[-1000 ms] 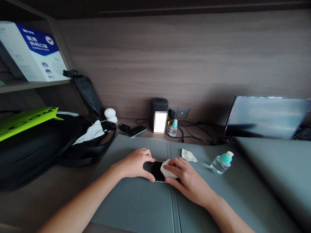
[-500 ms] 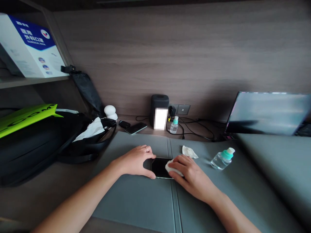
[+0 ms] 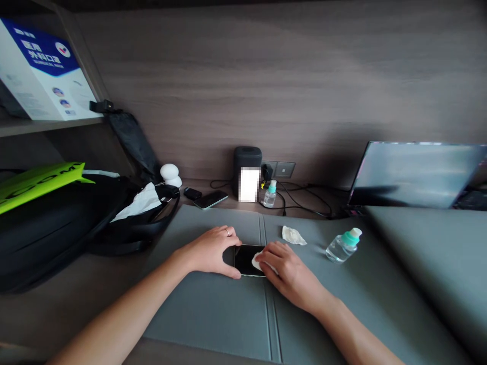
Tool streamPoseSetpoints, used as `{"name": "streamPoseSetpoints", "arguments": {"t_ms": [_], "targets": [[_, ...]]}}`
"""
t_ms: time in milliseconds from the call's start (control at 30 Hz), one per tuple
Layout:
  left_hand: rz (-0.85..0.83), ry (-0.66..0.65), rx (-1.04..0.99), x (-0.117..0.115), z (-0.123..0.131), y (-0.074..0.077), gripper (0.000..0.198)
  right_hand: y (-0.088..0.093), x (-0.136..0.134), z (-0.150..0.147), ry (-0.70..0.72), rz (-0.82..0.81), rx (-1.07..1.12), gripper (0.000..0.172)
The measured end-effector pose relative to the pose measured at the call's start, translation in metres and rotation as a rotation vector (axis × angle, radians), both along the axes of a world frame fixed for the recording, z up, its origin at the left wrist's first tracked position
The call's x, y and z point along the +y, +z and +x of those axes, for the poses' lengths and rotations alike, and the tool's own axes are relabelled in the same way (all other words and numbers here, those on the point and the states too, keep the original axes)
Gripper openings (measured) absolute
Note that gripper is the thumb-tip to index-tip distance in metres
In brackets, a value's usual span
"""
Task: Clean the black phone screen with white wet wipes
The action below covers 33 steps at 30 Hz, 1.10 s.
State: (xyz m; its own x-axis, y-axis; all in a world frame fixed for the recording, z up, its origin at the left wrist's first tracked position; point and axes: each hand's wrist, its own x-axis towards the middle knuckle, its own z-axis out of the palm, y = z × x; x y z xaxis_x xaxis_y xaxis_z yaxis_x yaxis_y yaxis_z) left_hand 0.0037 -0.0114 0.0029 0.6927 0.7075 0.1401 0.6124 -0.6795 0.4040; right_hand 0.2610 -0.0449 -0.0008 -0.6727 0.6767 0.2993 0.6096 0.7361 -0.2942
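A phone (image 3: 245, 258) lies flat on the grey desk mat (image 3: 213, 309), its dark screen facing up. My left hand (image 3: 213, 252) grips the phone's left end, thumb on the near edge and fingers on the far edge. My right hand (image 3: 287, 268) presses a white tissue (image 3: 257, 261) onto the screen, its fingers closed over it. The phone's right end is hidden beneath that hand. Just beyond my right hand lies a crumpled white tissue (image 3: 292, 235). A clear bottle with a teal collar (image 3: 342, 247) stands further right.
At the back are a black speaker (image 3: 247, 156), a small spray bottle (image 3: 270, 195), cables (image 3: 304, 207) and a second phone (image 3: 211, 199). A laptop (image 3: 411, 177) stands at the right. A black bag (image 3: 57, 238) fills the left, below a mask box (image 3: 49, 71) on a shelf.
My right hand has moved the tissue slightly left across the phone screen. My left hand keeps its hold on the phone. The whole view has shifted slightly.
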Motion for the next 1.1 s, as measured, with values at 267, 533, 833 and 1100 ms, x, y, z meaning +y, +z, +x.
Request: {"name": "streamPoseSetpoints", "arguments": {"t_ms": [267, 533, 833, 1100], "targets": [[0.0, -0.003, 0.005, 0.0, 0.001, 0.002, 0.062, -0.001, 0.004, 0.002, -0.073, 0.031, 0.0, 0.023], [0.005, -0.008, 0.002, 0.001, 0.002, 0.001, 0.064, -0.001, 0.006, 0.0, -0.065, 0.033, -0.011, 0.019], [0.012, -0.013, -0.006, 0.001, 0.002, 0.002, 0.061, -0.002, -0.001, -0.011, -0.047, 0.055, -0.03, 0.022], [0.002, -0.006, -0.011, 0.001, 0.002, 0.002, 0.057, 0.005, -0.007, -0.015, 0.059, 0.016, -0.05, 0.026]]}}
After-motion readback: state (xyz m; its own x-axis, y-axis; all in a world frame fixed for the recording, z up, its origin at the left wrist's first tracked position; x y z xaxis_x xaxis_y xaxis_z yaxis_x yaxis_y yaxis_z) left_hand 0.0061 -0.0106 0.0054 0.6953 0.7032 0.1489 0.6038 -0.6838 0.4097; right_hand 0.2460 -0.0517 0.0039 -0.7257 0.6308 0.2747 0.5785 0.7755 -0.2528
